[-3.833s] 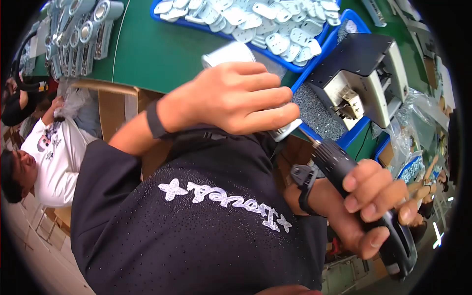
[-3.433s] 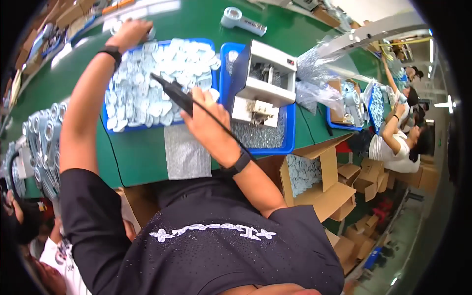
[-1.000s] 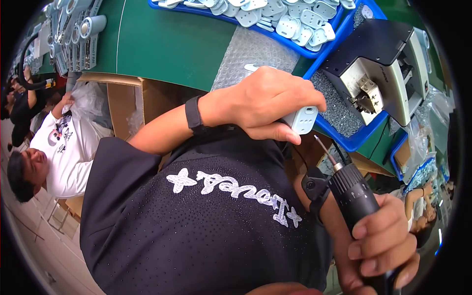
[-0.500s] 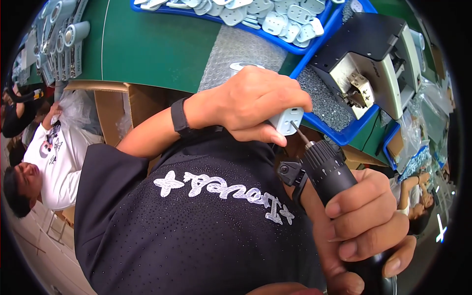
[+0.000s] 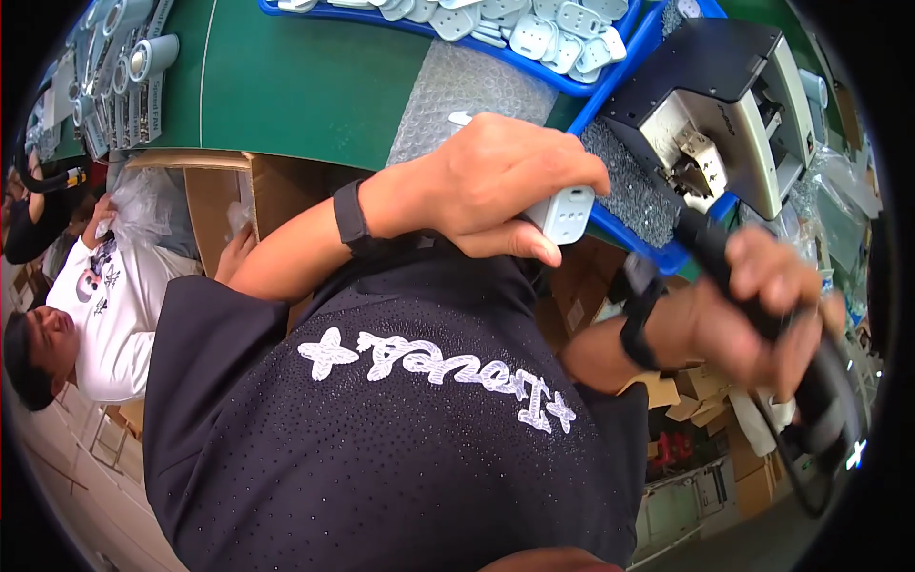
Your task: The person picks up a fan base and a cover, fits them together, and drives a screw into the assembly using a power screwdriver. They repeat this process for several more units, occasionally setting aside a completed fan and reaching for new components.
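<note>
My left hand is closed around a small pale-blue plastic housing. The end with several small holes faces right, and the rest is hidden under my fingers. My right hand, blurred by motion, grips a black electric screwdriver with a cord. Its front end points up and left, close to the feed opening of a black and beige screw feeder. Blur hides the bit, so I cannot tell if it touches anything. Loose small screws lie in a blue tray under the feeder.
Many pale-blue plates fill a blue bin at the far edge. Bubble wrap lies on the green table. Pale-blue cylindrical parts are stacked far left. Cardboard box and a seated person are at left.
My right hand has swung the screwdriver up and right, off the housing's holes and over to the screw feeder. My left hand keeps the housing in nearly the same place.
</note>
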A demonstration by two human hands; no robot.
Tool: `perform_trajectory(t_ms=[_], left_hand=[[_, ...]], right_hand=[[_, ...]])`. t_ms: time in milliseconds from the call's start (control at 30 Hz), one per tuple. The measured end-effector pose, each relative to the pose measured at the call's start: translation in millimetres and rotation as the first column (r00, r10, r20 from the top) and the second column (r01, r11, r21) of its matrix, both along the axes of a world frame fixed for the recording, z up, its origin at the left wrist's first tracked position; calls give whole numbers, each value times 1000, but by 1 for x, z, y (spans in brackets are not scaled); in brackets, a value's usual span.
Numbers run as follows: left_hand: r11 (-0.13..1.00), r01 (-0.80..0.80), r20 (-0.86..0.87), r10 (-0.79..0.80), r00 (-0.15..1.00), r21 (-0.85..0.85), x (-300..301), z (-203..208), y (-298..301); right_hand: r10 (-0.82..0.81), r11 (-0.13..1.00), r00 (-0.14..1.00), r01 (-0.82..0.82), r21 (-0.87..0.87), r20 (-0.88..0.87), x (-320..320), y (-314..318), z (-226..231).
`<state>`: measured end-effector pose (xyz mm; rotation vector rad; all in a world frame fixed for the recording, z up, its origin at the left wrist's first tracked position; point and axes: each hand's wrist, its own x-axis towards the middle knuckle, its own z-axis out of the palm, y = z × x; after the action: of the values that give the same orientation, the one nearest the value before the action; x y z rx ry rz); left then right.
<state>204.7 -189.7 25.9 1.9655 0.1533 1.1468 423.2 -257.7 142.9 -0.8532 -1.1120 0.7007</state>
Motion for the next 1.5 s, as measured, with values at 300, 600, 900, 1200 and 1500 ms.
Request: perform_trajectory(t_ms=[300,600,900,1200,1500], left_hand=[[1000,14,-35,-15,999,-19,-1,1,-4],[1000,10,-45,-10,999,-8,-3,7,-6],[800,49,-217,102,971,598,-32,73,53],[525,192,-504,553,664,829,-16,1,400],[861,-215,-666,495,558,461,10,-12,369]], right_hand=[[321,946,947,-321,49,8,-56,-27,50],[343,939,938,-344,14,59,-62,-24,49],[188,968,938,-126,219,-291,-58,-12,35],[-80,828,572,494,-265,816,-116,74,-35],[144,694,445,592,-411,884,-118,90,-71]])
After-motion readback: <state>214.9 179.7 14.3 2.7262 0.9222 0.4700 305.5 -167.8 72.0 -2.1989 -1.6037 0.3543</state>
